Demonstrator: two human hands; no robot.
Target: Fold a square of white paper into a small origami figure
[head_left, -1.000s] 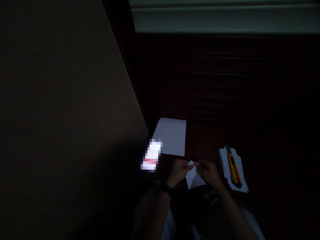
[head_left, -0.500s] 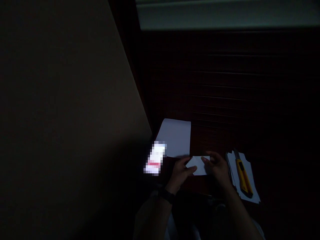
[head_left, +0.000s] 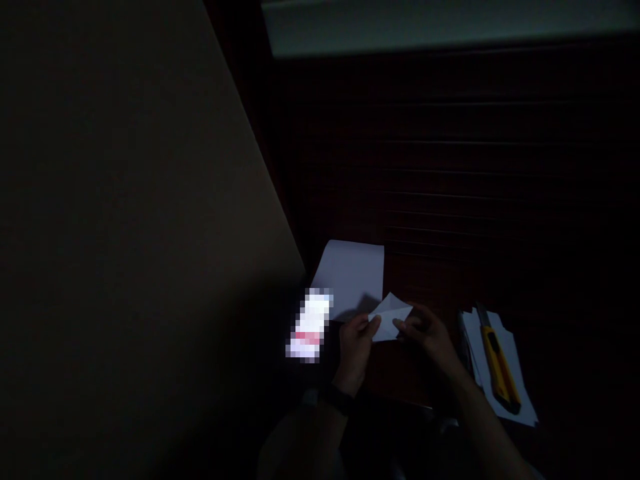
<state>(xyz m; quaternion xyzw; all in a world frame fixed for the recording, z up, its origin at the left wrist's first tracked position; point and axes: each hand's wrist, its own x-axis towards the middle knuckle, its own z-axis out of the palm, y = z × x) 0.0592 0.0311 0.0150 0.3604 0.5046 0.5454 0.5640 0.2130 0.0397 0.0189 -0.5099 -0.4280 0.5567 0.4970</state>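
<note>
Dim light; clock read with the folded white paper (head_left: 388, 327) at centre, twelve at the top of the view. Paper held up before the person between both hands, creased, one pointed flap rising toward twelve. Left hand (head_left: 354, 353) at about eight o'clock, clamped on the paper's left end, thumb across the near face. Right hand (head_left: 431, 337) at about four, pinching the right end, thumb on the near face, other fingers partly hidden behind. Dark band (head_left: 340, 399) on the left wrist. At ten to eleven, a larger white sheet (head_left: 350, 270) lies flat on the dark reddish tabletop (head_left: 395, 373), a shadow on its near right part. At nine, a bright lit screen (head_left: 311, 320), content masked by coarse blocks, overlaps that sheet's near left corner in view. At four, right of the right hand, a stack of white papers (head_left: 511, 350); a yellow cutter (head_left: 500, 370) rests on it, blade end toward eleven.
</note>
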